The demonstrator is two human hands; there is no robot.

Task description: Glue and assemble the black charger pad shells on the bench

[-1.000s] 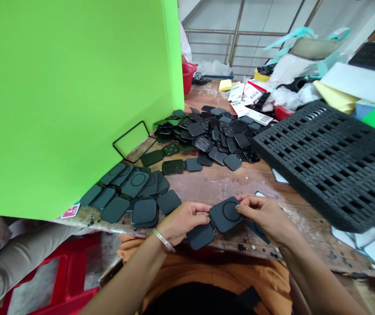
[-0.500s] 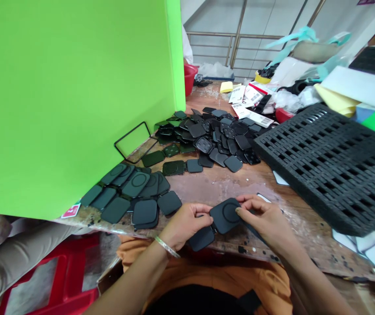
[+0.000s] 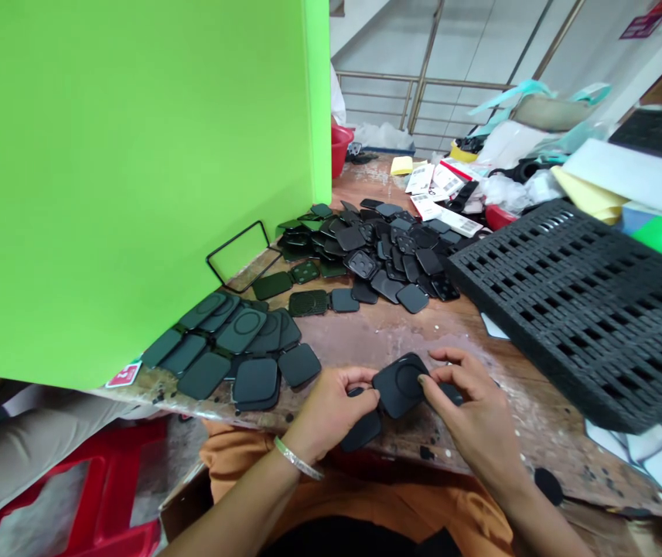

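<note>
A dark folding pad [image 3: 401,385] with a ring mark on one square panel is held over the table's front edge. My left hand [image 3: 339,402] pinches it at the hinge, and its second panel hangs beneath that hand. At its right edge, my right hand [image 3: 464,387] touches the ringed panel with the thumb, the fingers curled above it. Part of another dark piece shows behind the right fingers. To the left lies a group of similar pads [image 3: 242,331], some with rings. A large heap of dark panels [image 3: 377,247] sits further back.
A tall green board [image 3: 134,170] stands at the left, with a thin black frame [image 3: 208,259] beside it. On the right lies a slotted black foam tray [image 3: 574,309]. Labels [image 3: 447,179] and plastic bags are behind. A person's leg [image 3: 35,456] shows at lower left.
The ringed panel has turned slightly between my hands. My right fingers have lifted off its top edge and spread a little. The whole view has shifted slightly.
</note>
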